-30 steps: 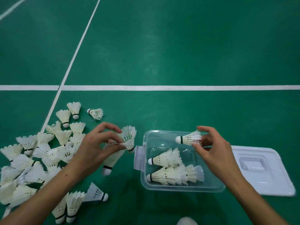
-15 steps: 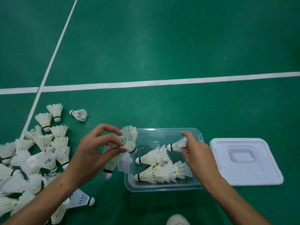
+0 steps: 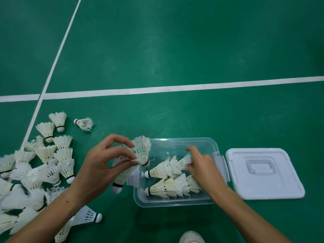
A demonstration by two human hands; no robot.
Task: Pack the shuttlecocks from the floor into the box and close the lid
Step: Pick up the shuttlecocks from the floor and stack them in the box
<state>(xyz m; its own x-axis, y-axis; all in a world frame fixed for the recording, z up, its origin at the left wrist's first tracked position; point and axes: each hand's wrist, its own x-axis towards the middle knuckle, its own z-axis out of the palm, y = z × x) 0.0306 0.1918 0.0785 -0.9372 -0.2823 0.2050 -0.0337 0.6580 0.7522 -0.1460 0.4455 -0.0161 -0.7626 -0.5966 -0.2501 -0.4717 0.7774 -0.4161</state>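
Note:
A clear plastic box (image 3: 175,140) stands on the green floor with two rows of nested shuttlecocks (image 3: 166,187) lying inside. My right hand (image 3: 203,167) reaches into the box and holds the feather end of a shuttlecock (image 3: 184,161) set into the upper row. At the box's left edge, my left hand (image 3: 103,165) pinches a shuttlecock (image 3: 142,151) by its feathers. A second one (image 3: 121,179) hangs below its fingers, cork down. The white lid (image 3: 263,172) lies flat to the right of the box. A pile of loose shuttlecocks (image 3: 45,155) covers the floor at the left.
White court lines (image 3: 175,88) cross the green floor beyond the box. A white shoe tip (image 3: 192,238) shows at the bottom edge. One shuttlecock (image 3: 84,124) lies apart above the pile, another (image 3: 87,217) lies near my left forearm.
My right hand has carried its shuttlecock down into the box and pushed it into the upper row. My left hand has kept its hold beside the box's left edge.

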